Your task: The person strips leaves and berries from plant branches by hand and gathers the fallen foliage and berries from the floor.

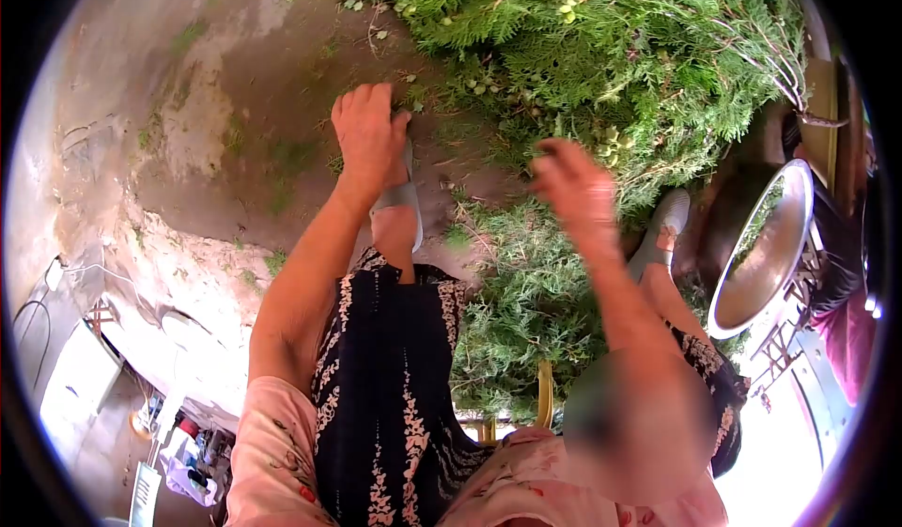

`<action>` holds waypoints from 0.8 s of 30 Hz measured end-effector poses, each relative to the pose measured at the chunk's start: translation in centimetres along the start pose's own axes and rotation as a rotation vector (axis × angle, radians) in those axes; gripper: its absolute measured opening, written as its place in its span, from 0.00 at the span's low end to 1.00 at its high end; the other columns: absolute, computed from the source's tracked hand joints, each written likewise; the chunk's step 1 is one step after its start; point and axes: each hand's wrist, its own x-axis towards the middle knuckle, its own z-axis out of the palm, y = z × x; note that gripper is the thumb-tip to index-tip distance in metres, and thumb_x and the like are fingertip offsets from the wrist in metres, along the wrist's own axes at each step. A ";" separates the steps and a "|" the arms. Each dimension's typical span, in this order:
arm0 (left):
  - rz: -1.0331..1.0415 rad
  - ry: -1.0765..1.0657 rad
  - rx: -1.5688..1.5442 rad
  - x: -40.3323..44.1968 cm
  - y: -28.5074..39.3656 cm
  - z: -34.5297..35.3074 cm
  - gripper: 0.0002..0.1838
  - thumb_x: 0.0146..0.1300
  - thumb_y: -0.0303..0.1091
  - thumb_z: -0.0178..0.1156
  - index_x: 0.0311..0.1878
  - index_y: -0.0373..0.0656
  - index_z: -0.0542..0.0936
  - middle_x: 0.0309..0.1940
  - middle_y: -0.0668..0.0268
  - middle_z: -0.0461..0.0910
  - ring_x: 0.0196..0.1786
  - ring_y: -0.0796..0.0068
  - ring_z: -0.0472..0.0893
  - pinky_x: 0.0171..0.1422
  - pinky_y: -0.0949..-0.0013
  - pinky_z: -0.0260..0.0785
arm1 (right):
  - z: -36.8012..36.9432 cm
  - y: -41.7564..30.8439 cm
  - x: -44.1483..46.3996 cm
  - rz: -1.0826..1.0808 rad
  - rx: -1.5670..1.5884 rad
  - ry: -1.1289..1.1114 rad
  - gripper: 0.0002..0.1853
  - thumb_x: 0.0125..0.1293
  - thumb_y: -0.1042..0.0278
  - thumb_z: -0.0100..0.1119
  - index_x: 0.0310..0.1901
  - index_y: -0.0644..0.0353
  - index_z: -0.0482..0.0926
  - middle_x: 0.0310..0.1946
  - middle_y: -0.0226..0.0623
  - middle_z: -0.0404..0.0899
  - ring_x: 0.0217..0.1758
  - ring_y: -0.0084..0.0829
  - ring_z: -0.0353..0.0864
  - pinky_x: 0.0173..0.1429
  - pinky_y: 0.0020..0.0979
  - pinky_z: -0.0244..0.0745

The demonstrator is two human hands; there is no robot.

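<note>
My left hand (365, 137) is closed above my left slipper (404, 209), its fingers curled downward. Whatever they hold, if anything, is hidden beneath them. My right hand (578, 193) hangs over the edge of the green conifer branches (601, 48), blurred by motion. Its fingers look bent, but I cannot tell whether something small is between them. More cut sprigs (526, 273) lie between my legs, under and in front of my right forearm.
A metal basin (766, 250) with some green bits inside stands tilted in view at the right. My right slipper (669, 217) rests near it. Brown ground (272, 151) with scattered green scraps spreads at the left. Part of another person's dark red clothing (846, 339) shows at the far right.
</note>
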 end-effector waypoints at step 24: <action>0.071 -0.133 -0.294 3.7 -1.7 3.6 0.17 0.47 0.21 0.58 0.42 0.48 0.77 0.34 0.55 0.71 0.38 0.52 0.74 0.40 0.60 0.70 | 15.3 0.3 8.4 -0.460 -0.440 -0.011 0.16 0.51 0.82 0.49 0.44 0.64 0.72 0.36 0.49 0.69 0.37 0.55 0.73 0.40 0.47 0.72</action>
